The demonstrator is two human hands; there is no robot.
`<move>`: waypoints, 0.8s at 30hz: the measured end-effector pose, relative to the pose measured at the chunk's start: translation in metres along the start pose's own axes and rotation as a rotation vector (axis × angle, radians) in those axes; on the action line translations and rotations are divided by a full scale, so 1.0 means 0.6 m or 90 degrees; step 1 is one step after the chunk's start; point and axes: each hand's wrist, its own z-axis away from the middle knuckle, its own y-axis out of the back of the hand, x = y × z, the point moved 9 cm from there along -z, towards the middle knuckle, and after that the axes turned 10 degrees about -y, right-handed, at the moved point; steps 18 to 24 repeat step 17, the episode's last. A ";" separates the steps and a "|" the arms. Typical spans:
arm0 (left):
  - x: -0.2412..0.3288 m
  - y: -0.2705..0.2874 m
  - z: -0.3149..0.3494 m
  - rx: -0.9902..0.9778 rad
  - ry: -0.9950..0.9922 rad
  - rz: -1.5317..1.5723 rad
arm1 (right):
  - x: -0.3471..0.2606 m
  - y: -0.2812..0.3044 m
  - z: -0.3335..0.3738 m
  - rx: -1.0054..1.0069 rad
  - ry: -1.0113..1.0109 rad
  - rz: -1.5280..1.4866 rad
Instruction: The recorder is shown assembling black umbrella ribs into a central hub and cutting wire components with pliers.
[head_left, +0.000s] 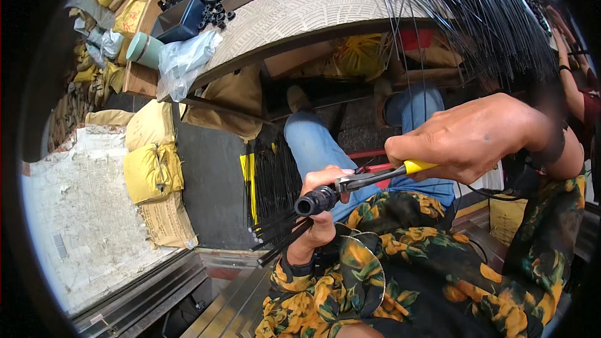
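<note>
In front of my lap, my left hand [322,228] is closed around a black ribbed cylindrical fitting [315,202], its hollow round end turned outward to the left. My right hand [466,131] grips a pair of pliers [369,179] with yellow handles. The metal jaws reach the fitting's right side, beside my left fingers; what exactly they bite on is too small to tell. Several thin black rods [275,236] stick out below my left hand, and whether it holds them too I cannot tell.
A workbench [294,6] ahead carries black fittings [216,9], a dark blue bin [179,20], a green cup [144,50], a plastic bag [184,62] and many long black rods [476,19]. Yellow sacks [153,169] lie left. Another person's arm [563,56] shows far right.
</note>
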 end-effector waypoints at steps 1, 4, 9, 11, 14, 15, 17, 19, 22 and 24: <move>0.000 -0.004 -0.001 -0.012 0.000 -0.026 | 0.004 -0.002 -0.004 -0.013 -0.029 0.018; -0.011 0.000 0.005 0.004 0.019 -0.012 | 0.013 -0.009 -0.012 -0.004 -0.044 0.027; -0.001 0.072 -0.001 0.193 -0.037 -0.022 | -0.025 0.020 -0.026 0.302 0.084 0.122; 0.007 0.133 -0.003 0.292 -0.147 0.166 | -0.012 0.049 -0.027 0.476 0.048 0.183; 0.048 0.222 0.031 0.422 -0.224 0.237 | -0.022 0.059 -0.023 0.564 0.057 0.187; 0.064 0.240 0.043 0.432 -0.246 0.254 | -0.023 0.052 -0.027 0.552 0.091 0.145; 0.084 0.260 0.064 0.466 -0.282 0.283 | -0.028 0.024 -0.051 0.417 0.139 0.093; 0.084 0.260 0.064 0.466 -0.282 0.283 | -0.028 0.024 -0.051 0.417 0.139 0.093; 0.084 0.260 0.064 0.466 -0.282 0.283 | -0.028 0.024 -0.051 0.417 0.139 0.093; 0.084 0.260 0.064 0.466 -0.282 0.283 | -0.028 0.024 -0.051 0.417 0.139 0.093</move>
